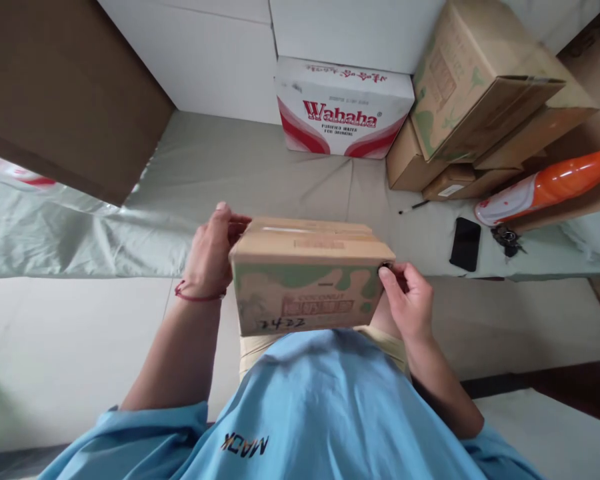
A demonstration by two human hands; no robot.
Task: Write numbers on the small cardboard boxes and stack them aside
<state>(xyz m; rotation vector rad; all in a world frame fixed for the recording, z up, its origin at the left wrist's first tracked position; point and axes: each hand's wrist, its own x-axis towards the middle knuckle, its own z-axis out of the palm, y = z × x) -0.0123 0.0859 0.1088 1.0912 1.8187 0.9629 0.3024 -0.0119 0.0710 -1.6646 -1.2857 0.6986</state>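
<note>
- The cardboard box (305,287) with green patches is held close to the person's tummy, at the near edge of the worktop (260,167) with the grey cloth. I cannot tell if its bottom rests on anything.
- The left hand (211,257) grips the far left top corner, with its fingers curled over the top.
- The right hand (409,300) pinches the right side up by the top corner. There is a small dark thing at its fingertips, and I cannot tell what it is.
- Both hands hold high up and only at the corners. I think the box could tip or slide down if one hand lets go.
- If it drops, it could hit the floor or the person's legs.
- If it swings to the right, it could knock the black phone (465,243) and the keys (505,239) lying near on that side.
- The top flaps look shut. If they come open, things inside could spill out.
</note>
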